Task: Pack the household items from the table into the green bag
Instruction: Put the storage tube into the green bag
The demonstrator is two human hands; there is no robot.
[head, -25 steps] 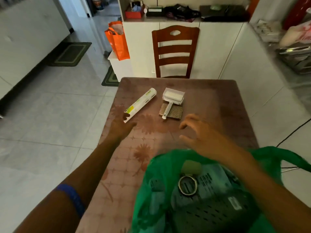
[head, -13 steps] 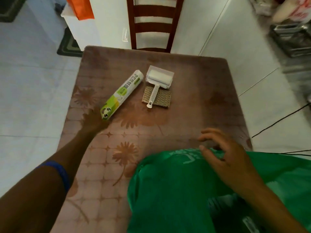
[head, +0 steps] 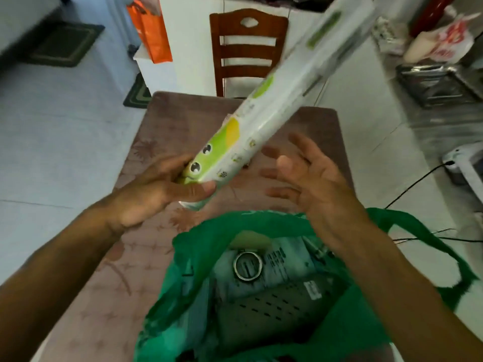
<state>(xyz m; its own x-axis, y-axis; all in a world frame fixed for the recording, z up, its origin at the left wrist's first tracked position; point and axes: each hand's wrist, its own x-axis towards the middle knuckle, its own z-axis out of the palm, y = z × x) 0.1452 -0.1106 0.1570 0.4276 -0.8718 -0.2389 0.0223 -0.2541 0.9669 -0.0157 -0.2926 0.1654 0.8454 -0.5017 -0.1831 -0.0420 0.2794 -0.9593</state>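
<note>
White-and-green roll (head: 264,111) is off the table now, gripped at its lower end by the left hand (head: 159,192) and tilted above the green bag (head: 198,246). Right hand (head: 313,178) has lifted off the bag, fingers spread wide. Brownish floral table (head: 125,257), wooden chair (head: 248,50), what's probably an orange bag (head: 153,30) behind.

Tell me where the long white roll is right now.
In the head view, the long white roll is lifted above the table, gripped by the left hand, just beyond the green bag.
</note>
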